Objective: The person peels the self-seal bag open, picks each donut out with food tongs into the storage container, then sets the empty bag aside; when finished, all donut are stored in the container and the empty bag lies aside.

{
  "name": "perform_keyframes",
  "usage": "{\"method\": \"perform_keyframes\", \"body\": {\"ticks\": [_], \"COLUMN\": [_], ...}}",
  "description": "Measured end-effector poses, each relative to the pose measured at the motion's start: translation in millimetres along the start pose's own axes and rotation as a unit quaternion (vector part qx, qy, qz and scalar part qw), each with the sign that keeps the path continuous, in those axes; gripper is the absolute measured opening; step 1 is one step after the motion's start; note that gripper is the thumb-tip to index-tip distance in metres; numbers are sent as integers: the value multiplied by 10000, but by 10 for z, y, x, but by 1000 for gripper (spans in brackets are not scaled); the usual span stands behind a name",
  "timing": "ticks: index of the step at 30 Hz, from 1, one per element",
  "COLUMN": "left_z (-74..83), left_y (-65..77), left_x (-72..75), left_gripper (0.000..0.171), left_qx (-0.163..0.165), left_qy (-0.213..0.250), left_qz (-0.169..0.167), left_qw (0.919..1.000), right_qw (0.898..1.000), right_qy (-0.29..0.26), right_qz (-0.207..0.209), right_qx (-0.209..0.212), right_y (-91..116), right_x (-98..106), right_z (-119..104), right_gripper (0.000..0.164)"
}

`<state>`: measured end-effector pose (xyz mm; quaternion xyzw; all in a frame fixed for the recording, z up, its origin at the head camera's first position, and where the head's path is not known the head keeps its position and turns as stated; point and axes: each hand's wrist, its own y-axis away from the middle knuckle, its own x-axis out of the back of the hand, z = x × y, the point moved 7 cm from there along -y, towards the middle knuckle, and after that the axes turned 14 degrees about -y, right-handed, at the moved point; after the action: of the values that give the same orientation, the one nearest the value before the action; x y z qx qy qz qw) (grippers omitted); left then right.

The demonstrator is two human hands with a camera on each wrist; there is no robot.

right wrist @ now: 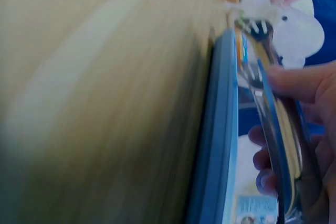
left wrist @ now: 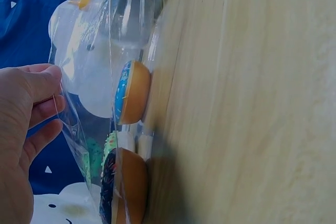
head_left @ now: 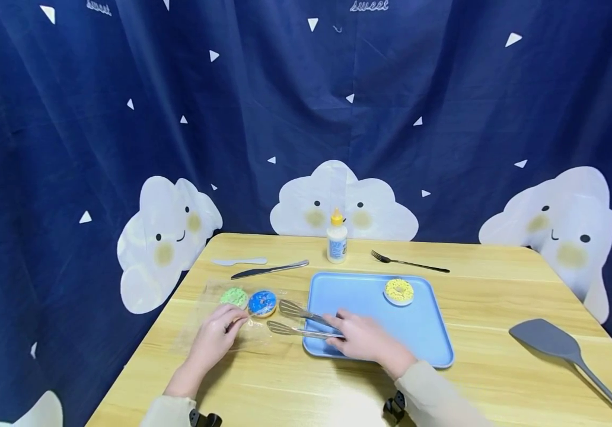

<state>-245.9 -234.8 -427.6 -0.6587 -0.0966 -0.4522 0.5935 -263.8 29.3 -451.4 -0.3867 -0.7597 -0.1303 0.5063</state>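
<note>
My left hand (head_left: pixel 216 335) pinches the edge of a clear plastic bag (left wrist: pixel 79 114) and lifts it up from the table. Inside or behind the film are a blue-iced toy doughnut (head_left: pixel 261 303), a green one (head_left: pixel 234 298) and a dark-iced one with sprinkles (left wrist: pixel 134 184), which the left hand hides in the head view. Metal tongs (head_left: pixel 311 333) are gripped in my right hand (head_left: pixel 363 338) over the tray's left part. Their slotted ends stand apart, pointing left toward the blue doughnut.
A yellow doughnut (head_left: pixel 399 292) lies on the blue tray (head_left: pixel 370 356). Behind are a white knife (head_left: pixel 239 261), a dark table knife (head_left: pixel 270 270), a glue bottle (head_left: pixel 337 240) and a black fork (head_left: pixel 410 262). A grey spatula (head_left: pixel 546 339) lies at the right.
</note>
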Motion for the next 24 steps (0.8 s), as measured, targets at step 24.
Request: {"method": "perform_keyframes", "body": {"ticks": [24], "left_z": [72], "left_y": [-8], "left_x": [-21], "left_gripper": [22], "left_qx": [-260], "left_qy": [-159], "left_qz": [158], "left_qw": [9994], "right_qw": [9963], "right_qy": [-28], "right_qz": [635], "right_qx": [-570], "right_y": [-281], "right_x": [-250], "right_z": [-345], "right_gripper": [50]}}
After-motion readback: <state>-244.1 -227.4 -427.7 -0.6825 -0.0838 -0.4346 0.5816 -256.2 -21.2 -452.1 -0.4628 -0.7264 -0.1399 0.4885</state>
